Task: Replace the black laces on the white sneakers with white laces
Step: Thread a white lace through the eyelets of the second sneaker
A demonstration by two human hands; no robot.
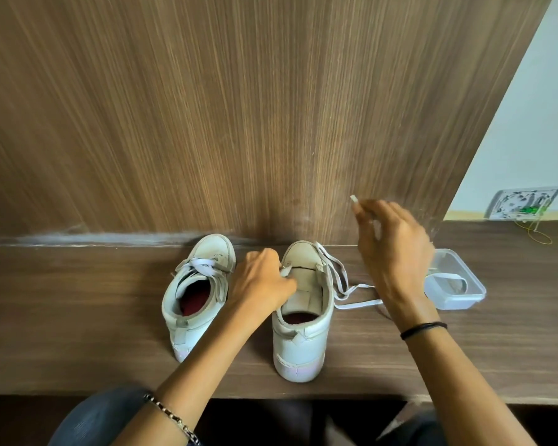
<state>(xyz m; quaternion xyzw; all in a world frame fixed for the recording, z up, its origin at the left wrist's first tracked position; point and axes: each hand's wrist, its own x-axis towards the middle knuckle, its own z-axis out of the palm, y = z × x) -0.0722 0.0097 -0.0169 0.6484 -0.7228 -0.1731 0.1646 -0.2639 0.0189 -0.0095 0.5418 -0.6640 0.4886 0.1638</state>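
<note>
we see the left hand (264,280) pinching the eyelet edge of the right sneaker (303,336) on the desk (78,317). the right hand (397,252) is raised, fingers curled on the white lace (358,305) end. the left sneaker (187,312) is laced white.

Two white sneakers side by side on wooden desk (78,317), toes toward wood panel (239,107). Left sneaker (197,294) laced in white. Right sneaker (303,336) threaded only at toe-end eyelets, tongue bare. Left hand (261,281) on right sneaker, fingers pinching white lace (355,305) at left eyelet row. Right hand (397,249) raised above desk, pinching the lace's other end, lace tip (354,198) sticking up. Slack lying on desk beside right sneaker. Clear plastic container (464,297) just right, lace loop (448,278) inside.
</note>
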